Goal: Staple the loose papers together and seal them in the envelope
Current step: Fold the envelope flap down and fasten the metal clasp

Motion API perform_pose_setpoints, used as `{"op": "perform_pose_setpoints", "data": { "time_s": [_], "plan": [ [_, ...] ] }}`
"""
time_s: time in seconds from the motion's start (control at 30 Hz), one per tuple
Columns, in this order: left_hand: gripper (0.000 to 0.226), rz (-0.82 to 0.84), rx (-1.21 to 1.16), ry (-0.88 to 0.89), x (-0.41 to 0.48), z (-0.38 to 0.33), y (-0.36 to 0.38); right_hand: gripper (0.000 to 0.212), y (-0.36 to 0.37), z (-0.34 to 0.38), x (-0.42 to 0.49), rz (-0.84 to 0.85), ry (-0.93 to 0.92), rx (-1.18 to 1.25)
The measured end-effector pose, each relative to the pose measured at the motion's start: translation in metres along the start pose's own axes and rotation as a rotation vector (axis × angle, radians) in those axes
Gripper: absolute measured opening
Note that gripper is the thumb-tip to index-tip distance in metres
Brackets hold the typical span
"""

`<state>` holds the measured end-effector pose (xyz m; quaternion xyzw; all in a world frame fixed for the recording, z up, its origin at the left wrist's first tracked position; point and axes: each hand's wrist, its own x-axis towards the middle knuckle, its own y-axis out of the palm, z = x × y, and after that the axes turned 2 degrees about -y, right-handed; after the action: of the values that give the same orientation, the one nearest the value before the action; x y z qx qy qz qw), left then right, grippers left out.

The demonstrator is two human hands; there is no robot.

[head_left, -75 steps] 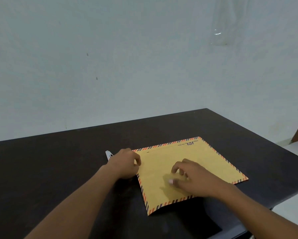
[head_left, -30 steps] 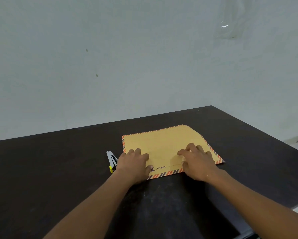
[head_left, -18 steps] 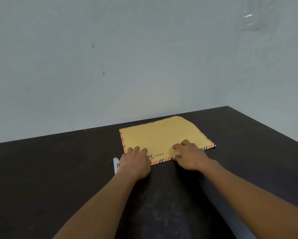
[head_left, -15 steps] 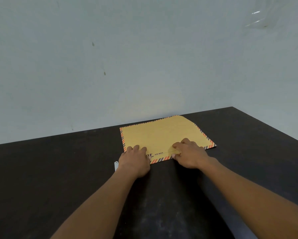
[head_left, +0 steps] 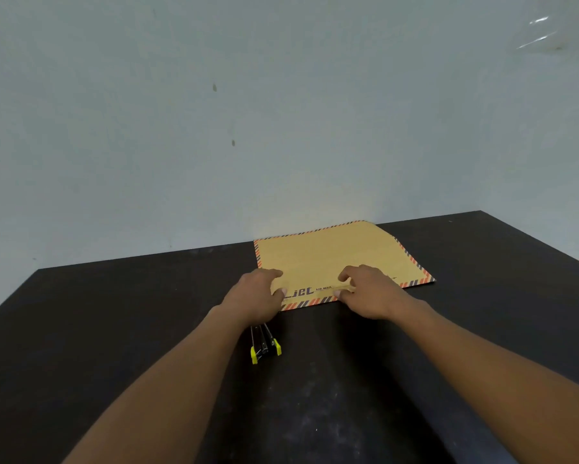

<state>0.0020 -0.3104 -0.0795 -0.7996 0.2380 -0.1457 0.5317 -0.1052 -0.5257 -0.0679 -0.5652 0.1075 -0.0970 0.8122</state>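
Note:
A yellow air-mail envelope (head_left: 331, 256) with a red and blue striped border lies flat on the dark table (head_left: 114, 313), its far edge up against the wall. My left hand (head_left: 258, 293) pinches its near left corner, fingers on top and thumb at the edge. My right hand (head_left: 368, 291) pinches the near edge around the middle, by the printed "AIR MAIL" line. A small black and yellow stapler (head_left: 264, 346) lies on the table just beside my left forearm, nearer to me than the envelope. No loose papers are visible.
A pale wall (head_left: 214, 128) rises right behind the table. The table's right edge runs diagonally at the far right. A shiny clear plastic thing (head_left: 539, 35) hangs at the top right.
The envelope was turned so its printed edge faces me, then slid away toward the wall with both hands on it. The stapler now shows below my left wrist instead of beside the hand.

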Motion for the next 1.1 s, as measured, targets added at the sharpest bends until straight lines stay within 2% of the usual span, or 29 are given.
{"op": "perform_pose_setpoints", "data": {
  "time_s": [0.13, 0.27, 0.37, 0.57, 0.7, 0.9, 1.1],
  "plan": [
    [0.056, -0.020, 0.037, -0.048, -0.030, 0.022, -0.020, 0.045, 0.009, 0.057, -0.020, 0.008, -0.099, 0.127],
    [0.057, -0.040, 0.049, -0.119, -0.068, 0.052, -0.035, 0.068, 0.031, 0.112, -0.040, 0.019, -0.114, 0.054],
    [0.059, -0.022, 0.036, -0.173, -0.097, 0.074, -0.041, 0.075, 0.053, 0.137, -0.052, 0.036, -0.100, -0.022],
    [0.061, -0.028, 0.042, -0.211, -0.123, 0.112, -0.045, 0.055, 0.072, 0.165, -0.052, -0.036, -0.073, 0.018],
    [0.060, -0.043, 0.026, -0.210, -0.104, 0.123, -0.053, 0.047, 0.066, 0.182, -0.025, -0.108, -0.122, 0.025],
    [0.060, -0.059, 0.050, -0.182, -0.038, 0.136, -0.061, 0.050, 0.063, 0.205, 0.052, -0.162, -0.136, -0.007],
    [0.055, -0.026, 0.108, -0.189, 0.010, 0.155, -0.052, 0.053, 0.081, 0.213, 0.110, -0.142, -0.128, -0.022]
  ]
}}
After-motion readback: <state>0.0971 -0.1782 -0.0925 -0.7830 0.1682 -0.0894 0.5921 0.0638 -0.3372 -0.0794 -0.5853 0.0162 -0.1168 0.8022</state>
